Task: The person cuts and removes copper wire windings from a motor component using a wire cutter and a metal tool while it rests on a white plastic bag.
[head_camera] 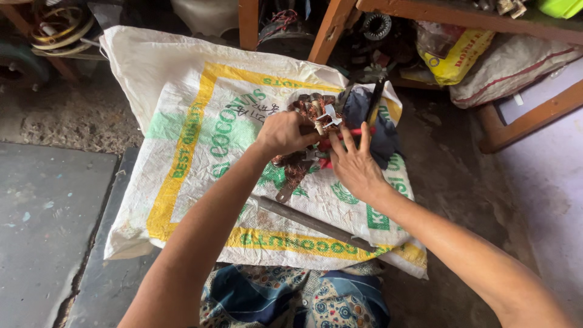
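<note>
My left hand (283,132) is closed around a motor stator (311,109) with copper windings and pale insulation strips, held over a white woven sack (200,103) with yellow and green print. My right hand (354,164) lies beside it with fingers spread, fingertips touching the stator's right side and a red-handled tool (354,132) that is partly hidden under the fingers. A dark blue cloth (373,124) lies just behind the right hand.
A long grey metal bar (306,220) lies across the sack's near part. Wooden bench legs (331,24), a yellow bag (456,51), a white sack (510,70) and coils of wire (57,24) crowd the far side. Patterned cloth (291,297) covers my lap.
</note>
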